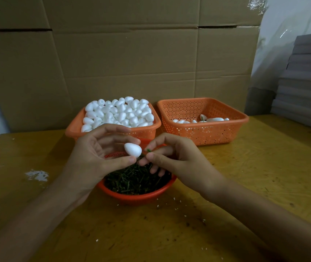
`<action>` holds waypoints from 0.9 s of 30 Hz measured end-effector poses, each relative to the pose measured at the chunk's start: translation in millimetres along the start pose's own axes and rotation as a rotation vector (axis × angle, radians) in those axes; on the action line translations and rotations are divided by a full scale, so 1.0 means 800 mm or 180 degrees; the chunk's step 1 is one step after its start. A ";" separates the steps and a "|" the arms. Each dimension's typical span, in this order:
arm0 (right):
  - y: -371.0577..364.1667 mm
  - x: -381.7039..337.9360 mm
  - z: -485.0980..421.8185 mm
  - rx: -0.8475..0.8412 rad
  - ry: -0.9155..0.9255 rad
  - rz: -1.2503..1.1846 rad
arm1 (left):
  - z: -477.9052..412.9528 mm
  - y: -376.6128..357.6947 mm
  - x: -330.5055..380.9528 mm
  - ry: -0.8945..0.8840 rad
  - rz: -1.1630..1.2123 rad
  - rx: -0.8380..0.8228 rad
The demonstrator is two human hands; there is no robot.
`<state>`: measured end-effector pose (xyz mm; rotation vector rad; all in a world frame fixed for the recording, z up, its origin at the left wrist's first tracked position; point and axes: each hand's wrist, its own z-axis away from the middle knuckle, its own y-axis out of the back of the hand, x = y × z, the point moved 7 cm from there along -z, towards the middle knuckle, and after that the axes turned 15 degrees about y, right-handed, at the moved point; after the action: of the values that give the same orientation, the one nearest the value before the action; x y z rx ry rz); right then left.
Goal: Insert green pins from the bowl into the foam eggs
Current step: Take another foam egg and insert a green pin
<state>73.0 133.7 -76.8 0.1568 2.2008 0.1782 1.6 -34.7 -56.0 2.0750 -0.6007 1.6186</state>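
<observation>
over the far half of the red bowl (137,197), heaped with green pins (135,181), a person lines up one white foam egg (133,149) for its stem. the left hand (96,156) grips the egg between thumb below and curled fingers above, directly over the bowl's far rim, its long axis nearly level and dipping a little toward the right hand (173,159). that hand, over the bowl's right side, pinches a single pin (148,150) between thumb and forefinger, other fingers loosely curled underneath; only a short green end shows, aimed leftward at the egg's near end. pin and egg sit just beside each other, and whether the tip has reached the foam cannot be told. the insertion looks moments away, and it likely turns on keeping the pin in line with the egg's long axis as the right hand pushes left. behind the bowl to the left, an orange basket (69,132) is piled with plain eggs; behind it to the right, a second basket (207,124) holds a few eggs, at least one showing green.
</observation>
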 end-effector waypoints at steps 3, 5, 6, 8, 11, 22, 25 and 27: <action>0.002 0.000 -0.001 0.0040 -0.0010 -0.0054 | 0.000 0.000 0.001 -0.0029 0.0038 -0.0040; 0.003 -0.001 -0.001 0.0062 -0.0010 -0.0070 | 0.000 0.000 0.002 -0.0051 0.0036 -0.0069; 0.003 -0.001 -0.001 0.0071 -0.0010 -0.0081 | 0.000 0.000 0.002 -0.0067 0.0024 -0.0079; 0.003 -0.001 -0.001 0.0081 -0.0015 -0.0093 | 0.001 -0.001 0.003 -0.0109 -0.0016 -0.0112; 0.003 -0.002 0.000 0.0086 -0.0035 -0.0076 | 0.002 -0.003 0.004 -0.0145 -0.0071 -0.0176; 0.002 -0.007 0.002 0.0088 -0.0103 -0.0001 | 0.001 -0.003 0.002 -0.0196 -0.0117 -0.0183; 0.002 -0.008 0.002 0.0086 -0.0099 -0.0020 | 0.001 -0.002 0.001 -0.0179 -0.0098 -0.0175; 0.002 -0.008 0.002 0.0086 -0.0104 -0.0022 | 0.001 -0.003 0.001 -0.0181 -0.0113 -0.0194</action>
<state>77.6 134.5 -72.4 0.1661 2.1716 0.1411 3.6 -33.4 -55.5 2.0816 -0.6211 1.5077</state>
